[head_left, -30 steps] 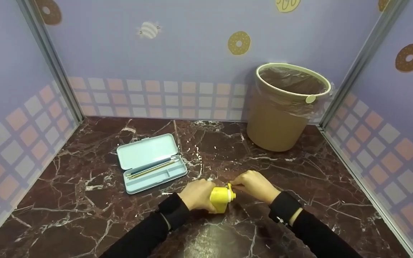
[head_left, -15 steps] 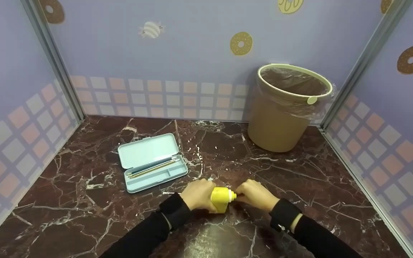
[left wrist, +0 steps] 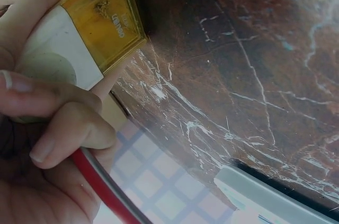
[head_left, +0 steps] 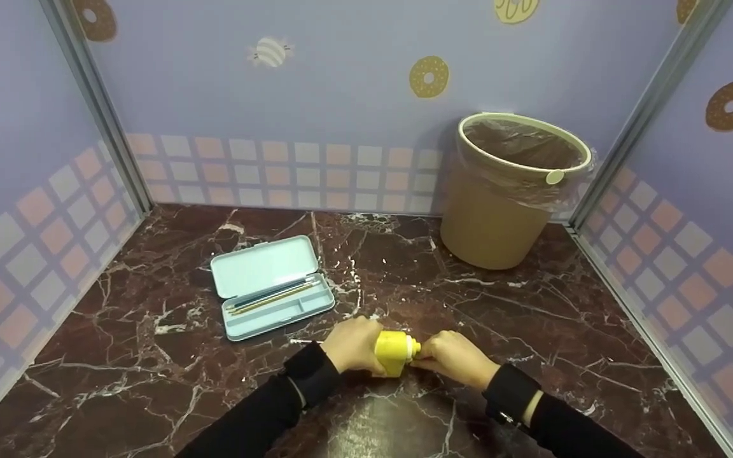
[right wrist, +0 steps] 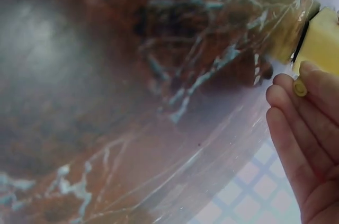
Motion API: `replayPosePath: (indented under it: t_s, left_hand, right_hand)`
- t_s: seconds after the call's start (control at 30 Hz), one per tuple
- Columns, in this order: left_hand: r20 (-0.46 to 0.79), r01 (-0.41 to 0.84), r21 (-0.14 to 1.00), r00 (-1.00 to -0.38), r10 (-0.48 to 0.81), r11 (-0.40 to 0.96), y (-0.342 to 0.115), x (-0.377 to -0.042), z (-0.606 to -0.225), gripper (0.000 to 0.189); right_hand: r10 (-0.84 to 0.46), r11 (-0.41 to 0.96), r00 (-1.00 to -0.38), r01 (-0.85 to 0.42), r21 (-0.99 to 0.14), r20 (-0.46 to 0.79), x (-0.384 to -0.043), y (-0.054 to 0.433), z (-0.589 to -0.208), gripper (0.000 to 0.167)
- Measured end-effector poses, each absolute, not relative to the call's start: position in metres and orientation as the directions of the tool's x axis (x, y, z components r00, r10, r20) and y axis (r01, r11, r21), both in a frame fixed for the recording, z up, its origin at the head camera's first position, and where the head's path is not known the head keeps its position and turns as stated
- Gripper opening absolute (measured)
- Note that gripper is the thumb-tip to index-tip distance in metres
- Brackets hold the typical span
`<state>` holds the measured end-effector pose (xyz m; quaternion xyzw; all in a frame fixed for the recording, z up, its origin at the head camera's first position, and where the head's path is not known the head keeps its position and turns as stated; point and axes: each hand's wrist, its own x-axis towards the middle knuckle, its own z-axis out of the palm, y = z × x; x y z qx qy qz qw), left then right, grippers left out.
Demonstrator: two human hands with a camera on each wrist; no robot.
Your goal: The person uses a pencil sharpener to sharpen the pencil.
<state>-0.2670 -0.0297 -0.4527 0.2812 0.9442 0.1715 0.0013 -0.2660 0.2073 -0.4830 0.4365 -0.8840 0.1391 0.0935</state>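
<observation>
My left hand (head_left: pixel 352 345) grips a yellow crank pencil sharpener (head_left: pixel 390 353) low at the front middle of the table. Its see-through amber drawer (left wrist: pixel 108 23), with dark shavings inside, shows in the left wrist view. A red and dark striped pencil (left wrist: pixel 103 184) runs out under the curled fingers of that hand; in the head view its end (head_left: pixel 301 341) pokes out left of the wrist. Right of the sharpener, my right hand (head_left: pixel 459 357) pinches the small yellow knob (right wrist: pixel 300 87) of the crank between thumb and fingers.
An open light blue pencil case (head_left: pixel 280 316) holding a few pencils (head_left: pixel 271 297) lies left of the hands. A lined waste bin (head_left: pixel 494 222) stands at the back right. Patterned walls (head_left: pixel 341 95) enclose the marble table (head_left: pixel 150 381); white specks lie near the case.
My right hand has circled with the crank, from above the sharpener's end round to its lower side. My left hand keeps the sharpener in nearly the same place.
</observation>
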Motion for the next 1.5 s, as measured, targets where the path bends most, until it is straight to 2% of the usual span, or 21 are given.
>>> replayPosePath:
  t_s: [0.13,0.23,0.4,0.6,0.87,1.23,1.5]
  left_hand:
    - [0.085,0.513,0.348,-0.851,0.519,0.785,-0.03,-0.267,-0.452,0.043]
    - [0.084,0.509,0.349,-0.853,0.514,0.787,-0.03,-0.267,-0.452,0.044]
    - [0.091,0.515,0.344,-0.85,0.519,0.785,-0.031,-0.267,-0.452,0.043]
    - [0.076,0.502,0.371,-0.855,0.514,0.781,-0.031,-0.266,-0.45,0.04]
    - [0.068,0.509,0.362,-0.85,0.522,0.781,-0.032,-0.269,-0.453,0.04]
    - [0.048,0.527,0.364,-0.834,0.549,0.768,-0.031,-0.269,-0.451,0.039]
    - [0.039,0.538,0.341,-0.827,0.56,0.771,-0.03,-0.27,-0.45,0.041]
  right_hand:
    - [-0.775,0.54,-0.553,-0.831,-0.133,0.305,-0.262,0.209,-0.483,0.006]
    - [-0.788,0.522,-0.525,-0.847,-0.103,0.322,-0.257,0.209,-0.482,0.007]
    - [-0.793,0.509,-0.512,-0.855,-0.101,0.331,-0.244,0.211,-0.477,0.003]
    - [-0.792,0.495,-0.502,-0.861,-0.115,0.347,-0.232,0.213,-0.463,0.01]
    - [-0.765,0.485,-0.464,-0.872,-0.075,0.447,-0.23,0.216,-0.44,0.017]
    - [-0.729,0.561,-0.504,-0.828,-0.017,0.464,-0.247,0.216,-0.424,0.017]
    - [-0.697,0.602,-0.534,-0.798,-0.014,0.479,-0.26,0.213,-0.423,0.016]
